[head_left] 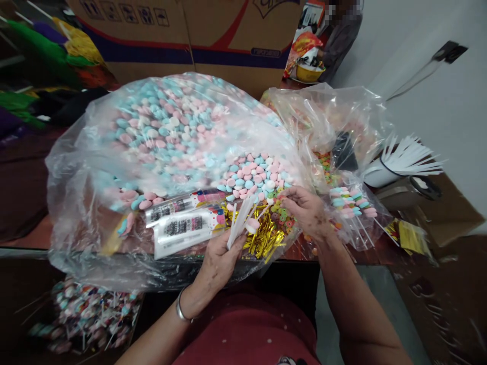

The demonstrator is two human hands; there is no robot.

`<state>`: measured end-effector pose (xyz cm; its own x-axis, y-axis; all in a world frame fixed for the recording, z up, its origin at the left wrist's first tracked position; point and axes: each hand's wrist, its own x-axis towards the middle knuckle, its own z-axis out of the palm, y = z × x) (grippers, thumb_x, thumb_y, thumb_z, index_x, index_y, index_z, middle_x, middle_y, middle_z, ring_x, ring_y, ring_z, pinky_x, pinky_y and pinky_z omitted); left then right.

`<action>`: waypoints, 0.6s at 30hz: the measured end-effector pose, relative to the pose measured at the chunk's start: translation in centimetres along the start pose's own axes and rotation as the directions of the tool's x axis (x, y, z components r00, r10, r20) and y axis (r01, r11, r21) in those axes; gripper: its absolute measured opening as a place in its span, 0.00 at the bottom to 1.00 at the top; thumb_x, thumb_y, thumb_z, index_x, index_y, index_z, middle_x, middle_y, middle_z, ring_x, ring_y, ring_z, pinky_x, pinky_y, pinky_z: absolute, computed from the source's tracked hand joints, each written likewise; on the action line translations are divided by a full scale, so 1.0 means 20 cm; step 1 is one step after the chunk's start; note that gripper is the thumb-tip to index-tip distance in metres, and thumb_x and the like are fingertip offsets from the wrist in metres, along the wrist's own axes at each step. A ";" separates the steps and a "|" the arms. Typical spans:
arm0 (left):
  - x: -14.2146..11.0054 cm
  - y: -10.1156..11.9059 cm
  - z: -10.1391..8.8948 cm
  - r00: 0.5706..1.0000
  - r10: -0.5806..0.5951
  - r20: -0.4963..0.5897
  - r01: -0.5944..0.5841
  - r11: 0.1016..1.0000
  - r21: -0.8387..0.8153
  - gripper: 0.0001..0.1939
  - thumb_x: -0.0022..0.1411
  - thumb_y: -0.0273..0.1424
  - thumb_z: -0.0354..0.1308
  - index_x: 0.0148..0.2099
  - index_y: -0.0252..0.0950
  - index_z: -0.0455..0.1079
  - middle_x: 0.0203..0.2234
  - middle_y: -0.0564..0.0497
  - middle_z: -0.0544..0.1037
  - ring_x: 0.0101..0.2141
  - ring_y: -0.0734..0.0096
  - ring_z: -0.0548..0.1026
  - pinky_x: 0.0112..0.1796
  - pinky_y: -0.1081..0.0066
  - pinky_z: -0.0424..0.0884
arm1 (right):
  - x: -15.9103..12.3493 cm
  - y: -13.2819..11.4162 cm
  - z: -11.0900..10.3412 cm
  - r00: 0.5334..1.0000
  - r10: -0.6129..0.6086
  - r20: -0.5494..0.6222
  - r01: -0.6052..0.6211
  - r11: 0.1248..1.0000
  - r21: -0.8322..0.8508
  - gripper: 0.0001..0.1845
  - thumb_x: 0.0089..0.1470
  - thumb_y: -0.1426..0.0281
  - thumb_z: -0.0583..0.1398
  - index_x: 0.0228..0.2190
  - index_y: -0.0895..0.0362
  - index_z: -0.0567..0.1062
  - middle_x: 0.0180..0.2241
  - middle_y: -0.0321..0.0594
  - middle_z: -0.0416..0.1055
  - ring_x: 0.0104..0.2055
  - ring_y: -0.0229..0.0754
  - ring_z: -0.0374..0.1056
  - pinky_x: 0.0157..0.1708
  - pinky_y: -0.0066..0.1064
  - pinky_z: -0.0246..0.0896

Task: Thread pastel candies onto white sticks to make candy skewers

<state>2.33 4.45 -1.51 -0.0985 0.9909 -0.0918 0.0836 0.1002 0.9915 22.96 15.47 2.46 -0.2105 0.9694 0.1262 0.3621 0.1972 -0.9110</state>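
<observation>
My left hand [218, 261] is closed around a bundle of white sticks [239, 223], and one of them carries a pink and white marshmallow [252, 225]. Over a pile of small ring-shaped gummies [287, 220], my right hand [306, 210] pinches what looks like a gummy ring at its fingertips, partly hidden. Loose pink, blue and white marshmallows [253, 175] spill from a large clear bag [72, 167] just beyond both hands. Gold twist ties [266, 238] lie beneath the sticks, beside printed white packets [186, 230].
Finished marshmallow skewers [352, 203] rest on plastic at the right. Behind them stand a container of white sticks [380, 172] and a dark-lidded jar [407, 192]. A large cardboard box [228, 38] blocks the back. More wrapped skewers [95, 314] fill a box below left.
</observation>
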 end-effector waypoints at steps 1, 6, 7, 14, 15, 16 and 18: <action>0.00 0.00 0.01 1.000 0.006 0.014 -0.006 1.000 -0.003 0.17 0.62 0.39 0.57 0.24 0.36 0.67 0.16 0.58 0.61 0.20 0.76 0.57 0.22 0.74 0.55 | -0.01 0.00 0.02 0.998 0.063 0.018 -0.065 0.987 0.149 0.10 0.52 0.63 0.62 0.34 0.56 0.74 0.24 0.32 0.69 0.22 0.33 0.62 0.23 0.27 0.57; 0.01 0.00 0.02 0.999 0.012 0.042 -0.012 1.000 0.000 0.16 0.64 0.40 0.56 0.27 0.35 0.70 0.17 0.58 0.62 0.20 0.76 0.58 0.23 0.74 0.54 | -0.03 -0.01 0.13 0.975 0.206 0.079 -0.217 0.827 0.519 0.18 0.40 0.63 0.71 0.36 0.56 0.79 0.24 0.32 0.74 0.24 0.34 0.68 0.26 0.28 0.64; 0.00 0.00 0.01 0.999 0.009 0.041 -0.009 1.000 0.002 0.16 0.64 0.40 0.56 0.28 0.35 0.70 0.16 0.58 0.62 0.20 0.76 0.58 0.23 0.74 0.54 | -0.03 -0.01 0.14 0.971 0.225 0.082 -0.233 0.809 0.540 0.18 0.39 0.63 0.72 0.34 0.56 0.80 0.24 0.33 0.74 0.24 0.33 0.68 0.26 0.27 0.65; 0.00 -0.01 0.01 0.999 -0.002 0.033 0.001 1.000 0.027 0.17 0.64 0.41 0.55 0.29 0.35 0.72 0.16 0.58 0.59 0.20 0.76 0.56 0.23 0.74 0.52 | -0.03 0.01 0.19 0.964 0.264 0.031 -0.223 0.738 0.636 0.16 0.36 0.63 0.74 0.30 0.54 0.82 0.27 0.34 0.77 0.26 0.34 0.72 0.28 0.26 0.68; 0.00 -0.01 0.01 1.000 0.000 0.028 -0.001 0.999 0.035 0.17 0.64 0.41 0.55 0.29 0.35 0.71 0.16 0.58 0.59 0.20 0.76 0.56 0.23 0.74 0.52 | -0.04 0.02 0.19 0.965 0.262 0.020 -0.215 0.744 0.632 0.16 0.37 0.63 0.73 0.31 0.54 0.82 0.28 0.34 0.78 0.28 0.34 0.72 0.29 0.26 0.69; 0.00 -0.01 0.01 1.000 0.004 0.023 -0.005 0.999 0.043 0.17 0.64 0.41 0.55 0.28 0.35 0.71 0.16 0.58 0.59 0.20 0.76 0.56 0.23 0.74 0.52 | -0.04 0.02 0.20 0.966 0.257 0.011 -0.208 0.754 0.623 0.16 0.39 0.62 0.73 0.32 0.54 0.82 0.30 0.35 0.78 0.29 0.35 0.73 0.31 0.28 0.71; 0.01 0.00 0.01 1.000 0.014 0.012 -0.014 0.998 0.058 0.17 0.64 0.41 0.55 0.27 0.35 0.71 0.16 0.58 0.60 0.20 0.75 0.57 0.23 0.74 0.53 | -0.05 0.04 0.20 0.971 0.239 -0.006 -0.189 0.783 0.593 0.16 0.42 0.61 0.71 0.34 0.54 0.82 0.33 0.36 0.79 0.32 0.37 0.75 0.35 0.31 0.73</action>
<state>2.49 4.58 -1.62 -0.0850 0.9932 -0.0793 0.1427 0.0909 0.9856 19.83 14.02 0.09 -0.1122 0.9893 -0.0930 -0.2149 -0.1155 -0.9698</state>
